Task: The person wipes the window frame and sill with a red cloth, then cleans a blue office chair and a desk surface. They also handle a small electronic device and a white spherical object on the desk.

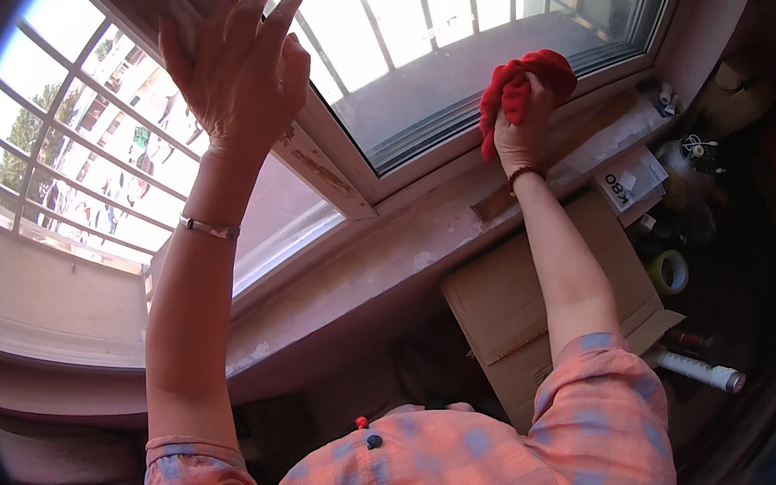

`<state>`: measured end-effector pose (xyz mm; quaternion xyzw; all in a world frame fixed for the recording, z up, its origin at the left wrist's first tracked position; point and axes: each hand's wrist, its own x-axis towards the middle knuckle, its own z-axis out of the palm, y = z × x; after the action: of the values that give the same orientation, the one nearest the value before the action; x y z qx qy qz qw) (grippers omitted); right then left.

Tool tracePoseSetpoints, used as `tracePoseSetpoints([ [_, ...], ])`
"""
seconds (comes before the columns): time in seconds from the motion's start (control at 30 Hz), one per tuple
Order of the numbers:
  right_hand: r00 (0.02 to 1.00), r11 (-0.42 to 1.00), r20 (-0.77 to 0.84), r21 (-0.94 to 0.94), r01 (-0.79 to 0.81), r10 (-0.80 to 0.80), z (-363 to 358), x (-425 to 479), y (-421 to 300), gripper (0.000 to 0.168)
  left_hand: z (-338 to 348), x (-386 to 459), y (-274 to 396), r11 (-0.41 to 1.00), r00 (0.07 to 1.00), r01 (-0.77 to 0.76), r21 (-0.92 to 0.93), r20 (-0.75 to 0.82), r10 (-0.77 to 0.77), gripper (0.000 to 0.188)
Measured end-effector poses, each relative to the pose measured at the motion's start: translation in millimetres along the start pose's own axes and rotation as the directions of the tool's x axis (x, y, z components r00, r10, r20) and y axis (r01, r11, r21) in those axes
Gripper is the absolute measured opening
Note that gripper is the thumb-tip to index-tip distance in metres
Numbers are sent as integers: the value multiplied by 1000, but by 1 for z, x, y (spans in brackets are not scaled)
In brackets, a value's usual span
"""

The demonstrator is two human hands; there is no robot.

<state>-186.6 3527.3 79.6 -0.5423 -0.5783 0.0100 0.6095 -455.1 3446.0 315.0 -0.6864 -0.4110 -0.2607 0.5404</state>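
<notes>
My right hand (523, 127) grips a bunched red cloth (538, 66) against the lower part of the window frame (438, 149), near the right end of the glass pane (408, 96). My left hand (238, 65) is raised with its fingers apart at the upright post (324, 166) between two window sections. Its fingertips reach the edge of the pane, and nothing is in it. Whether the palm presses on the post is hard to tell. Some paint on the post is worn away below this hand.
Under the pane runs a worn sill (385, 264) with a brown strip (494, 204) on it. Below stand a cardboard box (499, 295), a roll of tape (668, 273), a thread spool (701, 371) and a white box (627, 179) bearing writing. Metal bars (41, 119) stand outside the left opening.
</notes>
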Motion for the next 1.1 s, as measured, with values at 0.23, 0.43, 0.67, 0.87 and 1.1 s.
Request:
tracePoseSetpoints([
  [0.23,957,852,237,523,17,-164,17,-100,-109,40,8,-6,-3,999,1000,-5,54,-23,6,34],
  [0.43,731,926,606,364,96,-314,-84,-199,-179,42,0,-2,-3,996,999,-7,93,32,4,37],
  [0.67,835,863,412,-488,-135,364,-160,-238,-62,53,-53,-40,70,658,996,-85,-748,-76,43,33],
  [0.87,355,957,906,-148,-248,232,-122,-295,-129,44,-116,-220,130,129,872,441,-888,458,174,30],
  [1.1,883,882,229,-348,-318,409,-152,-263,-70,45,-130,-328,112,75,639,740,-669,733,232,34],
])
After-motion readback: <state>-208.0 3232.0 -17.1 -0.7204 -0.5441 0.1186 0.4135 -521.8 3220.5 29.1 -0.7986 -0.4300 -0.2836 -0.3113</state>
